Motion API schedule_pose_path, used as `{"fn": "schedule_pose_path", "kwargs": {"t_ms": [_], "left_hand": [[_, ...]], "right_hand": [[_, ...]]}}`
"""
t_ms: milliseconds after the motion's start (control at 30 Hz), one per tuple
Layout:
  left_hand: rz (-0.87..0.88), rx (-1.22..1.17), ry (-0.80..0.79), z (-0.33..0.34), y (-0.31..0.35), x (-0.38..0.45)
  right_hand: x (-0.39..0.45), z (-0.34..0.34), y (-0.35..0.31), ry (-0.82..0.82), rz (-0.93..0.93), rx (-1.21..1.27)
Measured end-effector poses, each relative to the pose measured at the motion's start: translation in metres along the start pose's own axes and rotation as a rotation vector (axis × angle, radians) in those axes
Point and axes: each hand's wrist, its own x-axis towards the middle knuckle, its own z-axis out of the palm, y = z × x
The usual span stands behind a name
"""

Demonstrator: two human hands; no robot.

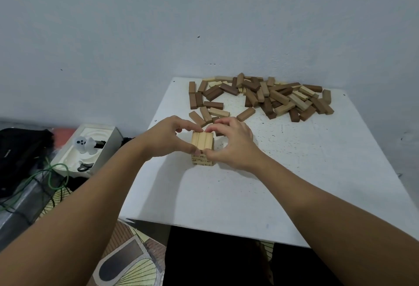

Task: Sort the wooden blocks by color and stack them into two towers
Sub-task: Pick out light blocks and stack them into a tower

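Note:
A short tower of light wooden blocks (202,142) stands near the middle left of the white table (294,172); its top layer is three blocks side by side. My left hand (167,137) pinches the tower's top layer from the left, thumb at the near edge and fingers at the far edge. My right hand (231,142) pinches the same layer from the right. A loose pile of mixed brown and light blocks (267,97) lies at the table's far side. A few stray brown blocks (204,113) lie just behind my hands.
The table stands against a pale wall. Left of it, lower down, sit a white tray (90,149) with small items and scissors, a black bag (20,149) and green cord (56,176). Patterned floor (127,263) shows below the table's near edge.

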Motion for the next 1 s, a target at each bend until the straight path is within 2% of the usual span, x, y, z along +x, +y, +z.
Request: {"fn": "schedule_pose_path", "kwargs": {"t_ms": [500, 800, 1000], "left_hand": [[-0.043, -0.088, -0.068, 0.003, -0.003, -0.001], [-0.143, -0.34, -0.12, 0.002, -0.033, -0.013], [-0.145, -0.491, -0.12, 0.008, -0.04, -0.013]], "right_hand": [[-0.008, -0.003, 0.004, -0.075, 0.056, 0.026], [-0.026, 0.006, 0.021, -0.112, 0.169, 0.393], [-0.025, 0.01, 0.02, -0.106, 0.196, 0.485]]}}
